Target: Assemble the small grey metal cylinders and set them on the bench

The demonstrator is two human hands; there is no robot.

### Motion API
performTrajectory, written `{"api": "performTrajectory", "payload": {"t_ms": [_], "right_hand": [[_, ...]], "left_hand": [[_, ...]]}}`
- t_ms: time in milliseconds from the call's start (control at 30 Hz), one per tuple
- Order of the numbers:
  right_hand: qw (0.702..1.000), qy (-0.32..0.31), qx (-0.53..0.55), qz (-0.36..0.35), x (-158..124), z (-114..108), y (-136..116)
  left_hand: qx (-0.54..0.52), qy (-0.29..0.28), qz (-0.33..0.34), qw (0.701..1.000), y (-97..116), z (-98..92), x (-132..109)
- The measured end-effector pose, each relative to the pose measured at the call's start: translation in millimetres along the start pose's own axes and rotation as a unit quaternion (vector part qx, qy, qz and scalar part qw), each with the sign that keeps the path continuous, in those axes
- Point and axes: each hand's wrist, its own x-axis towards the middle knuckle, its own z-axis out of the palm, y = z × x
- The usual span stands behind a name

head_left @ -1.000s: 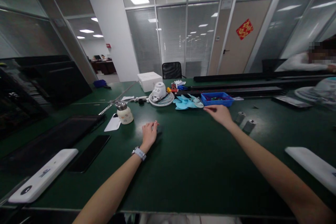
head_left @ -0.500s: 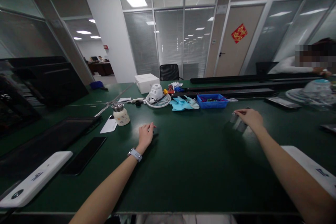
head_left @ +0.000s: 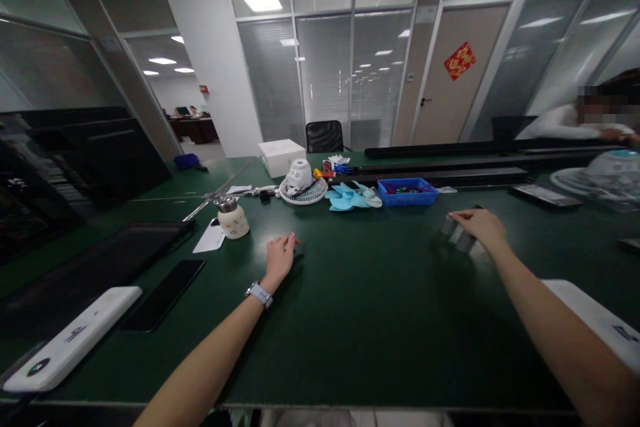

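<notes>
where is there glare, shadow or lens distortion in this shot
Head view: a pale glare on the table beside the left hand, with a soft shadow close by; head view: bright light patches on the glass partition; head view: the door frame slants, likely wide-angle distortion.

In the lower middle, the tabletop point(head_left: 350, 327) is showing dark green. At centre, fan blades point(head_left: 343, 198) are showing pale blue, a tray point(head_left: 411, 201) deeper blue. Right of centre, two cylinders point(head_left: 465, 243) are showing grey. Left, a cream bottle point(head_left: 234, 222) is bearing small motifs. Upper right, a red poster point(head_left: 459, 61) is displaying gold characters.
</notes>
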Motion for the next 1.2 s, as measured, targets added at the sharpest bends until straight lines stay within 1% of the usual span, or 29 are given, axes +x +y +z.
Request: {"api": "performTrajectory", "payload": {"t_ms": [67, 200, 267, 333, 400, 467, 500, 567, 633, 700, 767, 867, 933, 1000, 1067, 1200], "right_hand": [[1.000, 0.005, 0.005, 0.005, -2.1, -0.7, 0.6], [0.994, 0.081, 0.079, 0.005, -17.1, 6.6, 8.1], [0.991, 0.086, 0.108, 0.000, -27.5, 16.5, 17.9], [0.992, 0.071, 0.104, -0.016, -36.5, 28.1, 30.0], [0.993, 0.073, 0.094, -0.029, -43.4, 38.7, 40.1], [0.989, 0.095, 0.105, -0.035, -50.1, 46.9, 42.4], [0.987, 0.103, 0.118, -0.038, -54.3, 50.4, 39.4], [0.980, 0.095, 0.161, -0.073, -66.6, 57.3, 23.8], [0.964, 0.044, 0.217, -0.147, -84.6, 64.8, -3.7], [0.935, -0.025, 0.265, -0.233, -106.4, 73.7, -39.3], [0.905, -0.084, 0.292, -0.297, -128.4, 83.7, -77.6], [0.865, -0.149, 0.325, -0.352, -156.2, 99.7, -127.6], [0.835, -0.182, 0.358, -0.376, -169.8, 110.0, -150.1], [0.806, -0.204, 0.391, -0.396, -178.9, 118.8, -162.9], [0.788, -0.217, 0.407, -0.407, -183.4, 125.3, -167.5], [0.786, -0.224, 0.407, -0.407, -183.1, 131.5, -165.0]], "left_hand": [[0.004, -0.002, 0.000, 1.000, -1.0, 0.5, 0.2], [0.001, -0.003, 0.002, 1.000, -2.3, 1.3, 0.5], [0.002, -0.005, 0.003, 1.000, -2.7, 1.8, 0.6], [0.006, -0.009, 0.003, 1.000, -3.5, 2.2, 0.8], [0.010, -0.012, 0.001, 1.000, -4.6, 2.4, 1.2], [0.011, -0.013, -0.001, 1.000, -5.8, 2.5, 1.4], [0.011, -0.012, -0.002, 1.000, -6.1, 2.6, 1.5], [0.008, -0.010, 0.000, 1.000, -5.3, 3.3, 1.1], [0.000, -0.012, 0.008, 1.000, -2.1, 5.0, -0.5], [-0.013, -0.019, 0.022, 0.999, 4.3, 7.2, -4.4], [-0.031, -0.026, 0.038, 0.998, 13.5, 9.2, -10.7], [-0.061, -0.046, 0.074, 0.994, 28.6, 10.4, -22.5], [-0.070, -0.054, 0.104, 0.991, 37.0, 11.0, -28.7], [-0.077, -0.057, 0.124, 0.988, 43.1, 12.5, -31.8], [-0.082, -0.056, 0.128, 0.987, 47.2, 15.2, -31.9], [-0.091, -0.045, 0.118, 0.988, 53.3, 23.7, -28.8]]}}
